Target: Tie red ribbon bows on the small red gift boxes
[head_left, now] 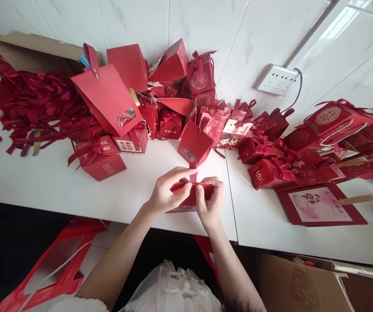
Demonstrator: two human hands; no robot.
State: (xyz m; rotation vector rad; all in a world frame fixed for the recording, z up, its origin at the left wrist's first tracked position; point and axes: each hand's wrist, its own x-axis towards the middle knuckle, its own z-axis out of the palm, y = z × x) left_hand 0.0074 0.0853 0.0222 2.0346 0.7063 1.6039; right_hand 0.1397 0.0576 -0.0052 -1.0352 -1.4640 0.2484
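Both hands pinch the top edge of a small red paper gift box (pixel 190 203) on the white table near its front edge. My left hand (pixel 169 189) grips the box's left side, its thumb close to the middle and its fingers reaching over the back. On the right side, my right hand (pixel 210 200) holds the same edge between thumb and curled fingers. A dark red ribbon (pixel 193 172) rises from between the hands. Just behind it stands another red box (pixel 195 145) with an oval window. My hands partly cover the held box.
Many red gift boxes (pixel 127 65) pile up against the tiled wall. To the left lies a heap of dark red ribbons (pixel 43 102). More boxes and a red box with a picture panel (pixel 321 204) stand right. A power socket (pixel 276 79) is on the wall; red stools (pixel 59 255) are below.
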